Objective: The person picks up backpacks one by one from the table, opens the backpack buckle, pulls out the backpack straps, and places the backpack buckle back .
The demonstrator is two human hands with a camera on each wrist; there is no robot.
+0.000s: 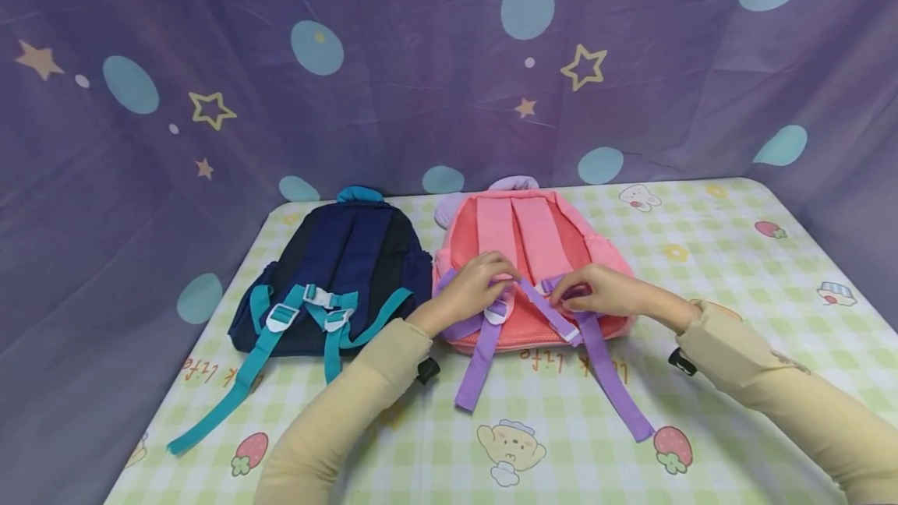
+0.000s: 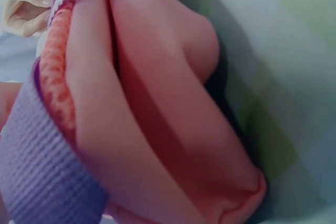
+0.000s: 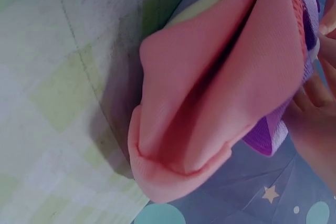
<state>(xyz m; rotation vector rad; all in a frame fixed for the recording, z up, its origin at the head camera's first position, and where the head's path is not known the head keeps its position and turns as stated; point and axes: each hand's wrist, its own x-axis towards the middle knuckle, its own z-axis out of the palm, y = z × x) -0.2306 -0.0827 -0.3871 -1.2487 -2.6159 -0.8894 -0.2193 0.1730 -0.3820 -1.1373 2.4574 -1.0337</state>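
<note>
A pink backpack point(image 1: 463, 236) lies with its shoulder straps up; several purple straps point(image 1: 479, 365) hang from it over the table's near side. My left hand point(image 1: 473, 291) is over its lower left part and pinches a purple strap point(image 1: 540, 304) that slants down to a white fitting point(image 1: 571, 335). Opposite it, my right hand point(image 1: 606, 291) has curled fingers at the purple webbing by the right shoulder strap; its fingertips partly hide what they grip. A white adjuster buckle point(image 1: 496, 312) lies below my left hand. The right wrist view shows the bag's pink side point(image 3: 210, 93) beside the fingers.
To the left lies a navy backpack point(image 1: 351, 248) with teal straps point(image 1: 256, 365) and a white chest buckle point(image 1: 318, 297). Both bags rest on a green checked tablecloth point(image 1: 730, 294). A purple curtain point(image 1: 421, 37) with stars hangs behind and at the sides.
</note>
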